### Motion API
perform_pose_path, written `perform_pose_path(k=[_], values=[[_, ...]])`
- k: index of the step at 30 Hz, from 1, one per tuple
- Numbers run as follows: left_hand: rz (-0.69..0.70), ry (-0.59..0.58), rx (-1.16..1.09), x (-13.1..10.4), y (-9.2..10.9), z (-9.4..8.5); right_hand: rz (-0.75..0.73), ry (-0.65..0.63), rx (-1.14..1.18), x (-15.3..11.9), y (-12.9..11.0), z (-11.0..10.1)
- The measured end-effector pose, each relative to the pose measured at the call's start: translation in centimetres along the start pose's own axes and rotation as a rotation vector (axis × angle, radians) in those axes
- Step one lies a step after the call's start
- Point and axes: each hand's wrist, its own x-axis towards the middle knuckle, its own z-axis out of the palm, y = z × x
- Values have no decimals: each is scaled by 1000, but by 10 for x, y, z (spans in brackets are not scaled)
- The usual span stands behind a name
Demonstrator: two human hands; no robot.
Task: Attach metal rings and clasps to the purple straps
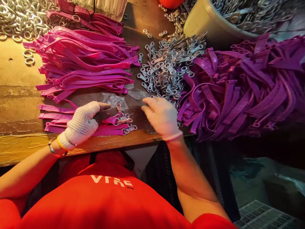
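My left hand point(84, 122), in a white dotted glove with dark bare fingertips, lies over a small row of pink straps point(57, 117) near the table's front edge. Its thumb and fingers are bent around a strap whose end comes out at the right. Metal clasps point(124, 119) lie at the right ends of these straps. My right hand point(160, 116), in a thin pale glove, hovers just below the heap of metal clasps point(166, 68). Its fingers point left, somewhat blurred, and whether anything is between them is too unclear to tell.
A thick pile of pink straps point(88, 60) lies behind my left hand. Purple straps point(247, 86) are heaped at the right. A pale bucket point(202, 19) of metal parts stands behind them. Metal rings point(26, 19) are piled at the far left. The wooden table edge point(105, 143) runs before me.
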Motion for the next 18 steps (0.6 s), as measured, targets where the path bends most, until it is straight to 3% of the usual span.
perform_pose_path(k=[4, 6, 8, 14, 18], values=[[-381, -16, -711, -2, 11, -12, -45, -150, -226, 16, 42, 15], [-524, -56, -980, -2, 12, -17, -51, -178, -246, 22, 48, 21], [-586, -81, -1110, -4, 10, -18, -21, -174, -256, 29, 48, 26], [-498, -120, -959, -27, 12, -8, 120, -110, -277, 49, 41, 32], [-495, -134, -747, -40, 21, -1, 88, 154, 34, 43, 19, 20]])
